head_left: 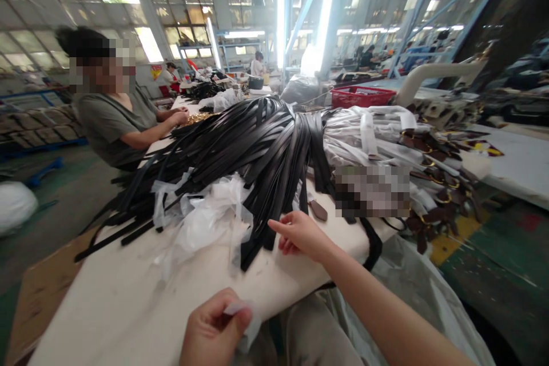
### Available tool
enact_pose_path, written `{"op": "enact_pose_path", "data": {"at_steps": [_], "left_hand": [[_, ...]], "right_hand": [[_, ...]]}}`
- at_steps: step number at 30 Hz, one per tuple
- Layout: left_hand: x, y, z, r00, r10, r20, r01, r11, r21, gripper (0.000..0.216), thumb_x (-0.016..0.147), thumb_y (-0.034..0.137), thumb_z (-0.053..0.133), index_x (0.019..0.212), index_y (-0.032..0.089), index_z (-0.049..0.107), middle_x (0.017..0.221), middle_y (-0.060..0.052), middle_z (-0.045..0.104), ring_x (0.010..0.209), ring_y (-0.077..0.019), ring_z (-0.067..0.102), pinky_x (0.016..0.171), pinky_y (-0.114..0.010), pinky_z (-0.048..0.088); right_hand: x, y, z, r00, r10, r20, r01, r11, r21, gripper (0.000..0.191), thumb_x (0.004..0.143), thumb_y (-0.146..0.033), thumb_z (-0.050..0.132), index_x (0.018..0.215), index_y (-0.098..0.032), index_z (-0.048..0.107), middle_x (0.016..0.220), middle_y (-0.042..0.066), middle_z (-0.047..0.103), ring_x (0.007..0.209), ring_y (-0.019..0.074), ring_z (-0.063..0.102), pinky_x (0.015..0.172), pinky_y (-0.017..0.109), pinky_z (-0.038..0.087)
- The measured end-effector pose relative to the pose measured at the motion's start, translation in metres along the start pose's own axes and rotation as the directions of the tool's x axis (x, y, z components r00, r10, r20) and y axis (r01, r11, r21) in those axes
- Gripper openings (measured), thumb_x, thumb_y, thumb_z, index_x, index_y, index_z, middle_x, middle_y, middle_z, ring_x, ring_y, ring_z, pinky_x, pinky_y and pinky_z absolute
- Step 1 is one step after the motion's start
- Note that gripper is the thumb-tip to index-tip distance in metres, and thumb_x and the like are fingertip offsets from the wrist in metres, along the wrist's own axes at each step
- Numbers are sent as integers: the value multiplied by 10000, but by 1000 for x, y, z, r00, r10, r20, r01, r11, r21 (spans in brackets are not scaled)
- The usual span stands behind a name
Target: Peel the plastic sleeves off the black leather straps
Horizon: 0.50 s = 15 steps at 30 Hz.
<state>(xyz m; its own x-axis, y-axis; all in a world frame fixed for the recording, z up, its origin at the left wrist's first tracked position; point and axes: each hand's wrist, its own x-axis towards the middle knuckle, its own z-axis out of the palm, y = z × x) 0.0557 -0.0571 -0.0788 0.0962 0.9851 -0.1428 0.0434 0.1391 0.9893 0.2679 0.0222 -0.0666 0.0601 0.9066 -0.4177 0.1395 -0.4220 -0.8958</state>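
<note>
My left hand (217,326) is at the table's near edge, thumb and fingers pinched on a small piece of translucent white plastic film (253,326). My right hand (302,234) hovers by the lower ends of a big heap of black straps (274,154), its index finger stretched out and the other fingers curled, with nothing visible in it. Whether it touches a strap I cannot tell. Just beyond it lies a brown leather tab (317,209). Left of the strap ends sits a crumpled pile of clear plastic film (214,211).
White-wrapped straps (369,131) with brown ends and gold rings pile up at the right. Behind them stand a red basket (362,96) and a sewing machine (441,77). A co-worker (115,120) sits at the table's left side. Cardboard (47,291) leans at the lower left.
</note>
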Motion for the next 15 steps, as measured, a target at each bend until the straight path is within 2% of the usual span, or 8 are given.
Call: {"op": "enact_pose_path", "data": {"at_steps": [4,7,9,11,13,15], "left_hand": [[0,7,-2,999,-49,15,50,997,-55,597,551,603,793,477,170,388,541,77,276,512,-71,247,497,-215,189],[-1,9,-3,999,-43,34,45,998,-54,587,535,585,806,465,169,398,525,69,319,503,-75,277,494,-215,200],[-1,9,-2,999,-27,29,27,999,-16,560,521,565,819,450,161,437,514,59,359,508,-84,313,497,-214,228],[0,8,-2,1000,-21,20,21,1000,18,526,507,538,833,441,153,481,510,53,388,513,-89,330,501,-214,254],[0,7,-2,998,-54,12,54,998,26,482,496,507,845,456,145,530,508,52,415,511,-88,336,505,-213,270],[0,5,-2,996,-93,17,92,996,18,448,491,490,851,485,138,574,515,47,447,512,-89,351,509,-211,282]], "right_hand": [[9,-3,5,999,13,41,-16,997,71,387,850,-366,630,573,-160,456,437,-11,552,334,36,442,317,130,267],[0,-5,8,995,-2,101,-10,993,115,363,824,-334,657,581,-157,453,418,-41,510,314,17,374,306,126,214],[-15,-8,12,976,-88,197,43,974,222,341,807,-388,669,647,-156,478,441,-57,513,315,13,355,309,125,214],[-35,-11,21,934,-242,263,138,924,357,351,789,-463,674,745,-158,509,466,-64,529,311,19,357,308,129,231],[-53,-14,30,891,-376,255,246,871,426,382,780,-505,675,816,-157,520,484,-56,550,309,31,383,304,135,253],[-67,-15,38,875,-431,222,322,858,401,386,787,-511,666,823,-156,517,500,-47,558,319,38,408,307,137,274]]}}
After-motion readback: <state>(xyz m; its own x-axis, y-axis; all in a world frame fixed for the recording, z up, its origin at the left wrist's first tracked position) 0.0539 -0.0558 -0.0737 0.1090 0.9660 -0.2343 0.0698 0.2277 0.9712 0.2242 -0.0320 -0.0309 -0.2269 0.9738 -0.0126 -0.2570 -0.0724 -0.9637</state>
